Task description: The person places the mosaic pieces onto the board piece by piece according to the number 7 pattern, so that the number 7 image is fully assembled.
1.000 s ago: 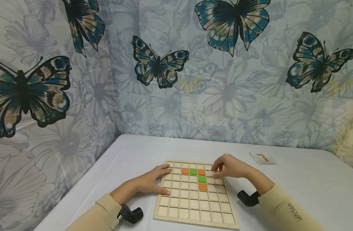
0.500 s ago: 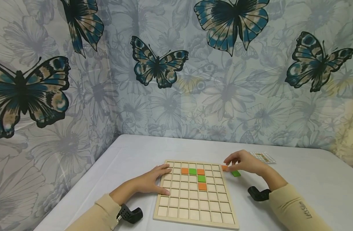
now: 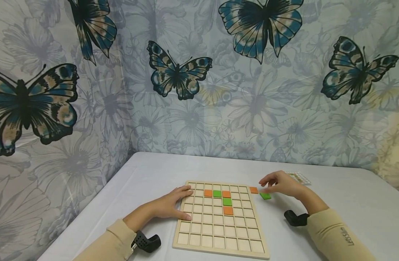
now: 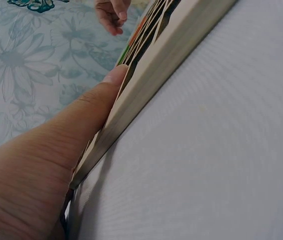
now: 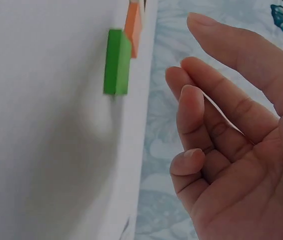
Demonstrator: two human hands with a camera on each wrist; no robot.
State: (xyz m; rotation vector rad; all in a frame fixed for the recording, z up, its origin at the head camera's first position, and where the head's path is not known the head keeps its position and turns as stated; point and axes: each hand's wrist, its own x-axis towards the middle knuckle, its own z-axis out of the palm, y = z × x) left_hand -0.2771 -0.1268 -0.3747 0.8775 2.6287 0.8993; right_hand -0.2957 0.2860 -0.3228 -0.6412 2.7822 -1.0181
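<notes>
My left hand (image 3: 169,204) rests on the left edge of a wooden grid board (image 3: 219,241), its thumb lying over the rim in the left wrist view. Orange and green square tiles fill several cells, among them a green tile (image 3: 227,202) and an orange tile (image 3: 228,210). Off the board's right edge lie a loose orange tile (image 3: 253,190) and a loose green tile (image 3: 265,195). Just above the green one hovers my right hand (image 3: 281,184), fingers loosely bent and holding nothing. In the right wrist view, a gap shows between that hand and the green tile (image 5: 116,62).
A small card with a printed grid (image 3: 298,177) lies behind the right hand, partly covered by it. The white-covered table (image 3: 356,203) runs back to a wall cloth printed with butterflies. A black wrist device (image 3: 296,218) hangs below the right wrist.
My right hand has moved right, from over the board to above the loose green tile, uncovering both loose tiles. The left hand stays in place on the board.
</notes>
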